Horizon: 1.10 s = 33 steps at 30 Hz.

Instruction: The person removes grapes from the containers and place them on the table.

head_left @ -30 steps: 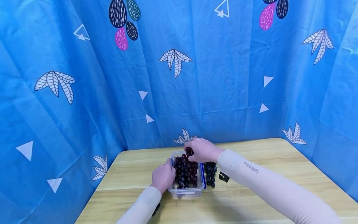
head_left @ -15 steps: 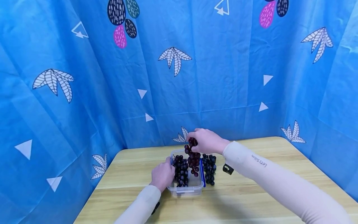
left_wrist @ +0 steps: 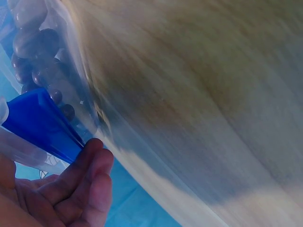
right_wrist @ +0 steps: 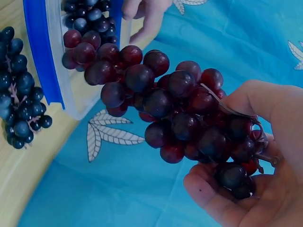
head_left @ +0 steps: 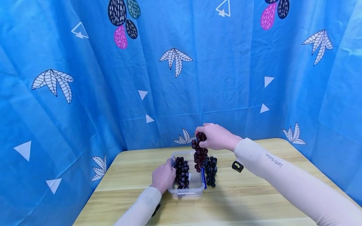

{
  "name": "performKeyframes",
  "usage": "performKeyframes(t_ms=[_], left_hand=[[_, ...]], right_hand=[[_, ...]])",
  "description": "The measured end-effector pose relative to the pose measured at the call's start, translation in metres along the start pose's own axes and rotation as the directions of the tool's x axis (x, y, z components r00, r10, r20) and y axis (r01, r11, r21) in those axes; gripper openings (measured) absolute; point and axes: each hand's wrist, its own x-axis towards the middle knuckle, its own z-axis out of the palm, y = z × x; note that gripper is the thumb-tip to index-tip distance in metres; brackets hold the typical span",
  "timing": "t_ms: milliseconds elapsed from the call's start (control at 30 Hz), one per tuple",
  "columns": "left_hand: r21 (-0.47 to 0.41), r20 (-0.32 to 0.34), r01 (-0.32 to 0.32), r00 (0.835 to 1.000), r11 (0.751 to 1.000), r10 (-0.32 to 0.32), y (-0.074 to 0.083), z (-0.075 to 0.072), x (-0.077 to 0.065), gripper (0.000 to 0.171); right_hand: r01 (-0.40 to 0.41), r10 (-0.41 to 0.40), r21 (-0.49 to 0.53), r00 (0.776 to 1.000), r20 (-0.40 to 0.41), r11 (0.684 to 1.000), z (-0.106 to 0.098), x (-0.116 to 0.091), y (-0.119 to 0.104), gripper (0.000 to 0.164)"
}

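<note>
My right hand (head_left: 216, 137) holds a bunch of dark red grapes (right_wrist: 173, 111) by its stem end, with the bunch hanging over the right side of a clear plastic food container (head_left: 186, 192). Inside the container, along its left wall, lies a bunch of black grapes (head_left: 181, 172). With its fingers at a blue side flap (left_wrist: 45, 123), my left hand (head_left: 163, 177) grips the container's left side. In the left wrist view the fingertips (left_wrist: 94, 146) are right at the flap's lower edge, and grapes show through the clear wall.
Just right of the container, another bunch of black grapes (head_left: 210, 171) lies on the wooden table (head_left: 254, 188). A blue flap (head_left: 204, 179) sticks out along the container's right side. Behind the table hangs a blue patterned curtain (head_left: 226, 78).
My right hand has lifted the dark red grapes out of the container, moving up and to the right. The left hand stays on the container's left side.
</note>
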Motion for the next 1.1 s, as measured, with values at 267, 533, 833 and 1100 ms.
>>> performKeyframes(t_ms=[267, 533, 833, 1100], left_hand=[[0.0, 0.009, 0.008, 1.0, 1.0, -0.008, -0.001, 0.001, 0.0, 0.055], [-0.012, 0.007, 0.004, 1.0, 1.0, -0.004, -0.001, 0.001, 0.001, 0.054], [-0.009, 0.015, 0.002, 1.0, 1.0, -0.002, -0.004, 0.0, 0.0, 0.054], [-0.023, 0.008, -0.007, 1.0, 1.0, 0.007, -0.003, 0.002, 0.001, 0.054]], right_hand=[[-0.03, 0.03, 0.009, 0.999, -0.012, 1.0, -0.017, -0.012, 0.006, 0.037], [-0.071, 0.071, 0.011, 0.998, 0.0, 0.997, -0.022, -0.027, 0.025, 0.038], [-0.086, 0.085, 0.034, 0.996, 0.041, 0.996, -0.008, -0.044, 0.044, 0.035], [-0.101, 0.098, 0.032, 0.992, 0.086, 0.994, -0.002, -0.058, 0.055, 0.033]])
